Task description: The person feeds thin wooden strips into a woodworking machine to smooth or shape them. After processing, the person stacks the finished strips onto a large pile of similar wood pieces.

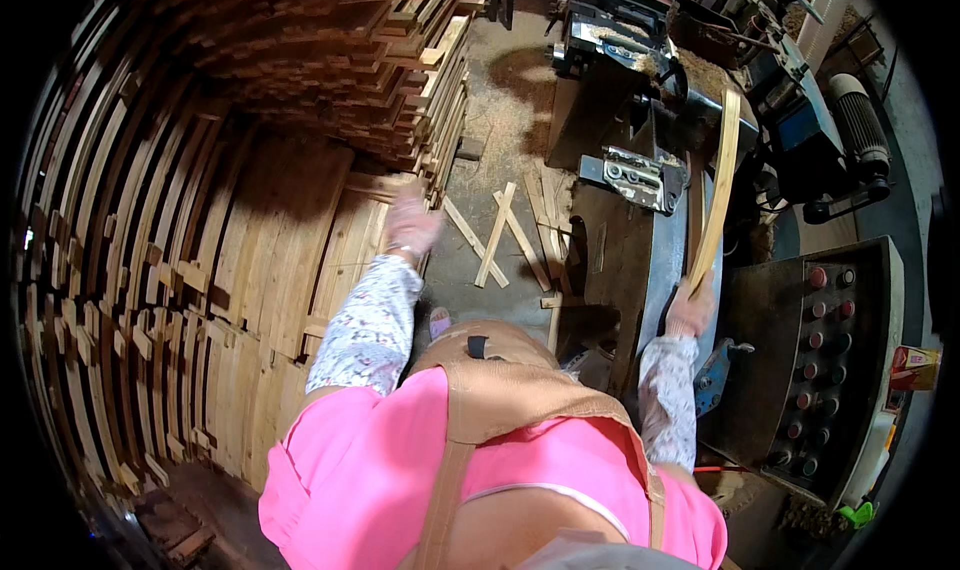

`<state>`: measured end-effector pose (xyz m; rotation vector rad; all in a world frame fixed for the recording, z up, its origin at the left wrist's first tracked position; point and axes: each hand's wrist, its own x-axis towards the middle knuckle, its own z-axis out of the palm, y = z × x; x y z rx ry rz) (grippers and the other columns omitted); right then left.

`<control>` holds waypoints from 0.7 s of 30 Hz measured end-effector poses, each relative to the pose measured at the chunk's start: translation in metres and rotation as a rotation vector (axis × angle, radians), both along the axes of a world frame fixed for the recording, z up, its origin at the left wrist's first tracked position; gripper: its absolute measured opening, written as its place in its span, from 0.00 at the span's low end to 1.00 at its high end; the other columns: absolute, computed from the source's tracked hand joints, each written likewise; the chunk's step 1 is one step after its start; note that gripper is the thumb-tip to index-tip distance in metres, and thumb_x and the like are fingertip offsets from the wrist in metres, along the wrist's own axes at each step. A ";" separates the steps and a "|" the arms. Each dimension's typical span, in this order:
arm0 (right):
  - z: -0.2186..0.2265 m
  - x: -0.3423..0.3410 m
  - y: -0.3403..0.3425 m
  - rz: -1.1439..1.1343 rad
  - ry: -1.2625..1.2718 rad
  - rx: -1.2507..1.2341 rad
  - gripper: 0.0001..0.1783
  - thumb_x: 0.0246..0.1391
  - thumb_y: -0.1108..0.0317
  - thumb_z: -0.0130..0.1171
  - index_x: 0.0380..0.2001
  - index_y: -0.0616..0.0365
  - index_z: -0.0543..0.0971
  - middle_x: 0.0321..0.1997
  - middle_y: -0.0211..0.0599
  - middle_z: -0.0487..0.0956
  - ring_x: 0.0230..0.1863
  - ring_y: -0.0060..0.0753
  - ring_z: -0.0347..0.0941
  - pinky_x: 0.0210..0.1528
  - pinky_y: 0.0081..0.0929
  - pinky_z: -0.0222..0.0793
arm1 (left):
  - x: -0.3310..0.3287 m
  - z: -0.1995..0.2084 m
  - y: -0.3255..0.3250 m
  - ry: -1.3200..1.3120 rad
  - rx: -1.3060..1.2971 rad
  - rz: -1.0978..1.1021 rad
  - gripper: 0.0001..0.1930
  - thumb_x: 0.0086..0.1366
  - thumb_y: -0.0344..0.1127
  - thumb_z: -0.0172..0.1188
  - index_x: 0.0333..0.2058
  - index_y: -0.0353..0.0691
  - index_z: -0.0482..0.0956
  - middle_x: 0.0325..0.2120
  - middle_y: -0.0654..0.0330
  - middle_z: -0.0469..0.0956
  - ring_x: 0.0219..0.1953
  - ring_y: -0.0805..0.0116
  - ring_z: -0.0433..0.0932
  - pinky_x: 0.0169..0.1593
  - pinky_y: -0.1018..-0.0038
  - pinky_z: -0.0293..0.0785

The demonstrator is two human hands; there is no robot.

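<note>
My right hand (690,308) is closed round the near end of a long pale wooden strip (717,195). The strip stretches away from me along the metal bed (662,250) of a woodworking machine, its far end beside the machine head. Out to the left, my left hand (415,222) is over the edge of stacked wooden boards (345,235). Its fingers look spread and slightly blurred, and nothing shows in them. A metal guide fitting (640,180) sits on the machine bed left of the strip.
Tall stacks of wooden strips (420,80) rise at the left and far left. Loose offcuts (497,235) lie on the floor between stack and machine. A control box with several round buttons (815,360) stands at right, near a motor (858,120). Sawdust (705,75) covers the machine's far part.
</note>
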<state>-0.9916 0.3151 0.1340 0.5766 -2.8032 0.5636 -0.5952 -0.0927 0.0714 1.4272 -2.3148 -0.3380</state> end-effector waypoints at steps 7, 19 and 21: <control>-0.012 0.173 0.192 -0.029 0.053 0.261 0.32 0.60 0.59 0.63 0.66 0.58 0.75 0.56 0.55 0.82 0.54 0.63 0.76 0.60 0.53 0.71 | 0.227 -0.003 0.003 -0.724 -0.167 0.372 0.40 0.57 0.25 0.63 0.70 0.37 0.65 0.66 0.39 0.68 0.69 0.42 0.67 0.70 0.54 0.66; -0.013 0.048 0.065 0.197 0.333 0.033 0.25 0.55 0.60 0.67 0.57 0.51 0.82 0.51 0.38 0.85 0.53 0.51 0.79 0.53 0.51 0.73 | 0.182 0.062 0.102 -0.355 0.290 0.105 0.44 0.51 0.27 0.63 0.71 0.41 0.66 0.59 0.40 0.77 0.62 0.40 0.76 0.69 0.58 0.72; -0.014 0.018 0.042 0.200 0.142 0.175 0.23 0.56 0.59 0.66 0.56 0.47 0.82 0.49 0.34 0.84 0.51 0.49 0.78 0.51 0.51 0.73 | 0.151 0.081 0.100 -0.083 0.325 -0.078 0.41 0.54 0.24 0.58 0.71 0.32 0.63 0.63 0.38 0.74 0.66 0.40 0.73 0.73 0.61 0.66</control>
